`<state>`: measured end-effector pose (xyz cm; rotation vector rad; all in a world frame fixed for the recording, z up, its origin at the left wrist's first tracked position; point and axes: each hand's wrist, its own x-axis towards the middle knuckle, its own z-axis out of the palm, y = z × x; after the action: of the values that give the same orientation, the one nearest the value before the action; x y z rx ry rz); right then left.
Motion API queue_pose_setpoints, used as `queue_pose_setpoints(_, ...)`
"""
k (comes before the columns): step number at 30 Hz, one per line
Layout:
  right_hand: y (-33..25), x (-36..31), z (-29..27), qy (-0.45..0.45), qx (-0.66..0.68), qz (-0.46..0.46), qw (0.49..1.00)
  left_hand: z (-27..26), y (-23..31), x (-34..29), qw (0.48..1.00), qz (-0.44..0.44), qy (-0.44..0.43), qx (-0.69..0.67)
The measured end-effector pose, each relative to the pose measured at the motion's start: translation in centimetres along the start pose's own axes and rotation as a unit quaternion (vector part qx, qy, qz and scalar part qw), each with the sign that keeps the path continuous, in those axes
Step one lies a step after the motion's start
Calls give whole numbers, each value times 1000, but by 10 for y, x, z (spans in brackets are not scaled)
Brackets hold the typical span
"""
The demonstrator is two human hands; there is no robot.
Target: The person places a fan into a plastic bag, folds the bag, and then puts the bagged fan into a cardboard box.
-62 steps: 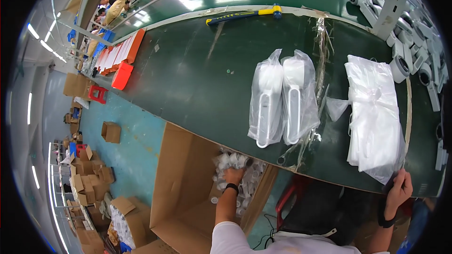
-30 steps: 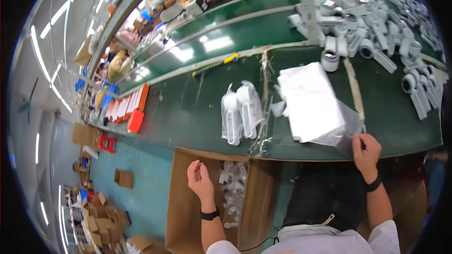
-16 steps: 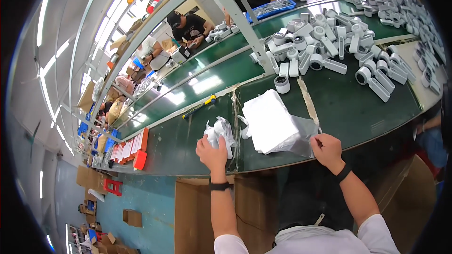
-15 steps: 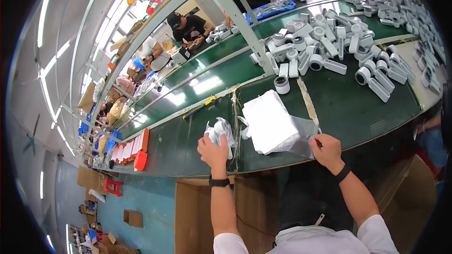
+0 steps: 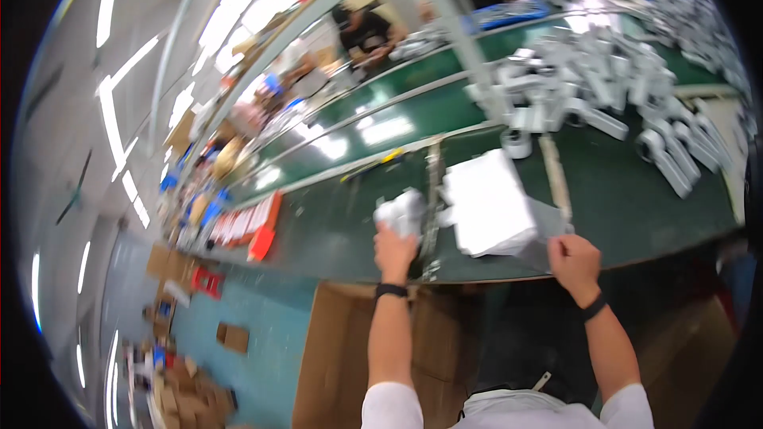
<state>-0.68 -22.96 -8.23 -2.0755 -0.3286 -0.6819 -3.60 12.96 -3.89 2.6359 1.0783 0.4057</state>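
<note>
The step in hand looks to be one of bag handling done on two sides at once: the person's left hand [image 5: 394,253] lies, fingers partly bent, against the near end of a bundle of pale, rounded pieces in thin, crinkled clear film [image 5: 407,205], while the right hand [image 5: 575,262] has its fingers folded in a pinch on the clear plastic flap [image 5: 544,230] at the near right corner of a thick rectangular stack of white plastic bags [image 5: 489,206]. Blur hides whether the left fingers have a real grip on the bundle. The bundle sits near the front edge of the dark green, smooth-topped desk [image 5: 322,226], just left of the stack. A firm hold there would probably call for fingers wrapped round the hard pieces, since the film seems slick and loose; the flap, limp and filmy, likely needs only a light pinch. The stack is flat-topped, matt and soft-edged. Beyond it, on the right, a heap of pale grey, rigid-looking parts [image 5: 588,71] shows round heads and straight, slab-like handles. Below the desk's front edge stands a brown corrugated cardboard box [image 5: 338,349], its inside mostly in shadow.
</note>
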Motion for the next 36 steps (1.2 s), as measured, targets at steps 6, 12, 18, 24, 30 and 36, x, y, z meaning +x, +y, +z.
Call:
queue_pose_setpoints(6,53,-11,-17,-23,-28,40,999,17,43,-8,997,35,53,-39)
queue_pose_setpoints(12,54,-17,9,-80,-20,34,996,24,3,-2,996,26,86,-18)
queue_pose_setpoints(18,59,-16,0,-101,-38,43,993,28,6,-4,995,57,76,19)
queue_pose_setpoints(24,60,-17,-2,-97,-38,62,993,24,10,-1,998,45,36,9)
queue_pose_setpoints(30,67,-20,-1,-87,-45,40,994,21,6,-1,998,66,19,6)
queue_pose_setpoints(36,66,-20,1,-88,-45,29,995,-1,-13,-7,997,76,5,-27)
